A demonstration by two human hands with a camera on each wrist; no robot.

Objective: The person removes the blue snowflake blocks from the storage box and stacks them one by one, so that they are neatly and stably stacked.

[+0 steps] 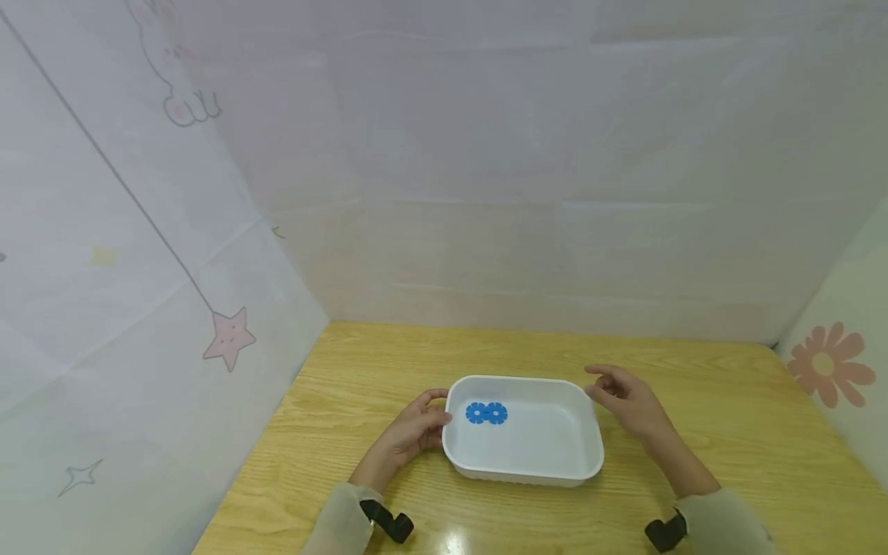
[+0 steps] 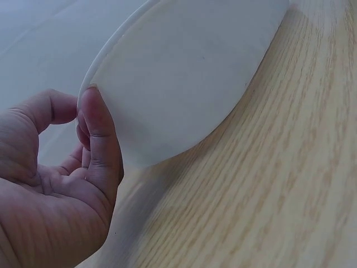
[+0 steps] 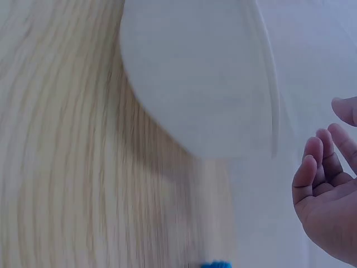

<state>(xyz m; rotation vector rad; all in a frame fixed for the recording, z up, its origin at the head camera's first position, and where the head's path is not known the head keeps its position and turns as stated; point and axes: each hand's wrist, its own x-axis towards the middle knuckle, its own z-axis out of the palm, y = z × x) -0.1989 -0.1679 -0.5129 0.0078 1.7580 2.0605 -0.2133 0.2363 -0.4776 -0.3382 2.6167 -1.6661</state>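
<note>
A white rectangular plastic tub (image 1: 523, 474) with rounded corners stands on the wooden table. Two blue snowflake discs (image 1: 487, 414), joined side by side, lie inside it towards the left. My left hand (image 1: 418, 428) pinches the tub's left rim between thumb and fingers, and the left wrist view shows the fingertips on that rim. Beside the tub's right back corner is my right hand (image 1: 627, 401), its fingers loosely bent and holding nothing. In the right wrist view a gap separates this hand (image 3: 329, 195) from the tub (image 3: 201, 72).
The wooden table (image 1: 305, 478) reaches back to a pale cloth wall (image 1: 486, 231), with printed cloth at both sides. At the bottom edge of the right wrist view a small blue piece (image 3: 216, 264) shows, mostly cut off. Black straps (image 1: 388, 522) circle both wrists.
</note>
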